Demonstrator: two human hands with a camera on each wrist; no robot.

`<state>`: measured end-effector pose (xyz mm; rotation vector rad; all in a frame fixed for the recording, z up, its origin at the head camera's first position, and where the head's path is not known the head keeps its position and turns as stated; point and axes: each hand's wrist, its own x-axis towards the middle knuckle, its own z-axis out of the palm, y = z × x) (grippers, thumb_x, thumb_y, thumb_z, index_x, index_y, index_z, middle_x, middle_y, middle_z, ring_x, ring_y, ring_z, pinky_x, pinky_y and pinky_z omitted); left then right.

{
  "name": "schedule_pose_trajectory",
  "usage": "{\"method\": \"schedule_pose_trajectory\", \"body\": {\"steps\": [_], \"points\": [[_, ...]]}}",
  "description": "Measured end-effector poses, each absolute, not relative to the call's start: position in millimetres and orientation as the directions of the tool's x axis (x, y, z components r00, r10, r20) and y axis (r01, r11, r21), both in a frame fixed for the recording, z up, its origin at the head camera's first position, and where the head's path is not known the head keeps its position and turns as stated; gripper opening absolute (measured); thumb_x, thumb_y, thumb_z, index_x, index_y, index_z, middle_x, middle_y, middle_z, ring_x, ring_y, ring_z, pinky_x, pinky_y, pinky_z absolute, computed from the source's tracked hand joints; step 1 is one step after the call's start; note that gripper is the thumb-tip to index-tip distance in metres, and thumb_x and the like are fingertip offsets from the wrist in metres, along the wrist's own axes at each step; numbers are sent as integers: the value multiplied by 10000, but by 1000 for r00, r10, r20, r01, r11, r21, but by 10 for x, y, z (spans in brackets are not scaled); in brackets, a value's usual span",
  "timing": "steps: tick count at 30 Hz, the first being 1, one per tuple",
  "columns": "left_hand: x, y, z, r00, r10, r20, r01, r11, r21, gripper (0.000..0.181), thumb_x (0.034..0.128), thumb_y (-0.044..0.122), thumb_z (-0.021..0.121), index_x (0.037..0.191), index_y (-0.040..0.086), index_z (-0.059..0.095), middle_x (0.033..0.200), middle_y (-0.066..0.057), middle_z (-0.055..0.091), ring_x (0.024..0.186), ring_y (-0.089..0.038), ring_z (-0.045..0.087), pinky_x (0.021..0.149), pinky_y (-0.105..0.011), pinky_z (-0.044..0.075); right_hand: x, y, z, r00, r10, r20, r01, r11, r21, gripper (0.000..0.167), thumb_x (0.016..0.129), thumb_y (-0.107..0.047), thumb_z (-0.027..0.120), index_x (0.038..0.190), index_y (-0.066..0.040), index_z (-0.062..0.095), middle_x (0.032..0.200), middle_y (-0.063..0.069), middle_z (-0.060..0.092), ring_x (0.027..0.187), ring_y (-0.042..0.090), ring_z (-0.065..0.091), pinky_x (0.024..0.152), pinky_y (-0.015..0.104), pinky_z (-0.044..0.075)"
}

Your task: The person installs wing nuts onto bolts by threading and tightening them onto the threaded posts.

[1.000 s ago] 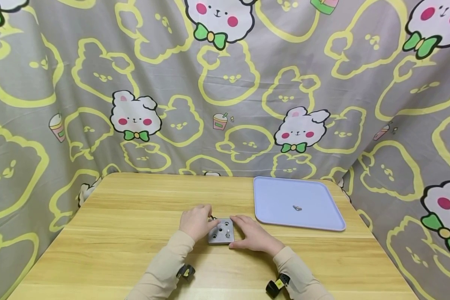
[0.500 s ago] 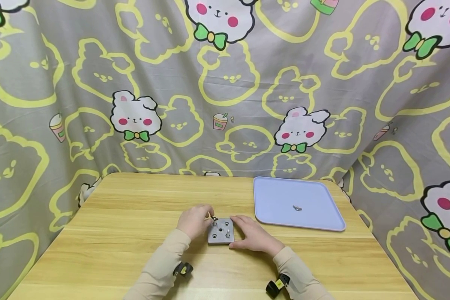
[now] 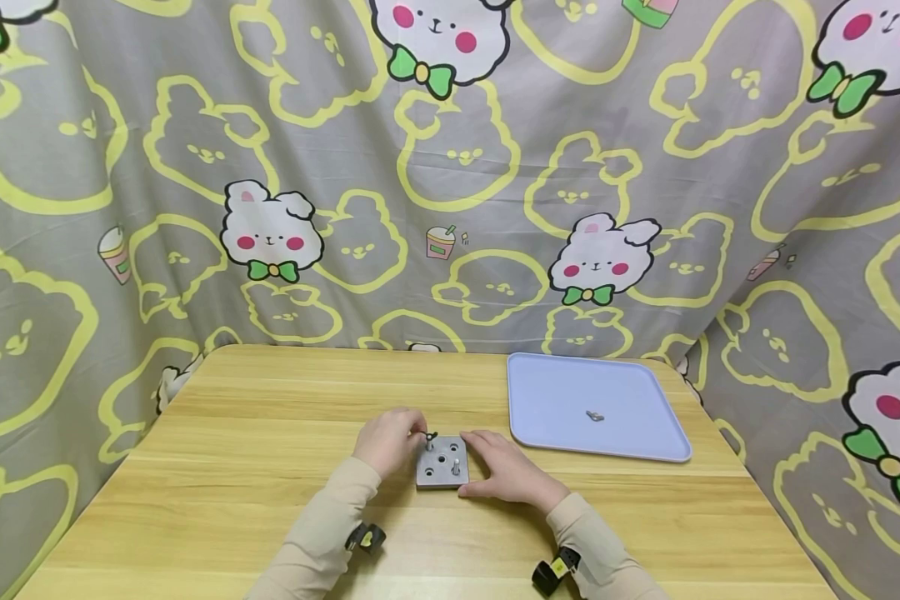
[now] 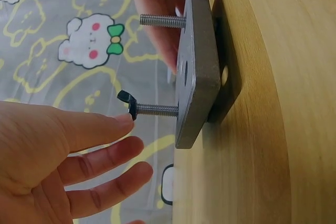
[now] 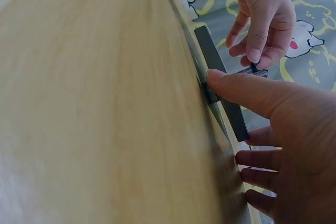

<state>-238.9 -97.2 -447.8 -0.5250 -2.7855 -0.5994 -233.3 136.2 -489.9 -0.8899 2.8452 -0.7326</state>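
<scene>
A square grey metal plate (image 3: 442, 475) with several holes sits at the middle of the table. Two threaded bolts stand up from it, a bare bolt (image 4: 163, 21) and a far-left bolt (image 4: 157, 110) with a black wing nut (image 4: 131, 106) at its tip. My left hand (image 3: 390, 446) pinches that wing nut, its thumb against one wing in the left wrist view. On the plate's right side my right hand (image 3: 513, 473) grips the edges, thumb at the near side and fingers at the far side. Some of its fingertips are hidden behind the plate in the left wrist view.
A pale blue tray (image 3: 555, 429) lies at the back right with a few small metal parts (image 3: 595, 416) in it. The wooden table (image 3: 270, 400) ends at a patterned curtain (image 3: 345, 167). Dark supports lift the plate slightly off the tabletop.
My left thumb has drawn back left from over the plate, uncovering the far-left bolt. The wing nut's wings have turned. My right hand and the plate have stayed still.
</scene>
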Motion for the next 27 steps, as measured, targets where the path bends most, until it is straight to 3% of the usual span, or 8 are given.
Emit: {"method": "schedule_pose_trajectory", "body": {"steps": [10, 27], "points": [[-2405, -969, -4484, -913, 293, 284, 384, 852, 356, 111, 805, 173, 763, 775, 197, 658, 796, 53, 682, 718, -112, 615, 589, -281, 475, -2348, 1356, -4899, -829, -555, 70, -519, 717, -465, 928, 751, -521, 767, 1458, -40, 406, 1452, 211, 467, 1338, 402, 443, 1118, 580, 355], [-2402, -983, -4482, -869, 365, 335, 462, 840, 285, 97, 816, 144, 752, 801, 201, 674, 823, 51, 692, 719, -121, 636, 587, -284, 492, -2356, 1364, -4926, -834, -548, 64, -510, 722, -468, 924, 758, -548, 749, 1471, -76, 399, 1460, 171, 471, 1347, 370, 444, 1129, 550, 359]]}}
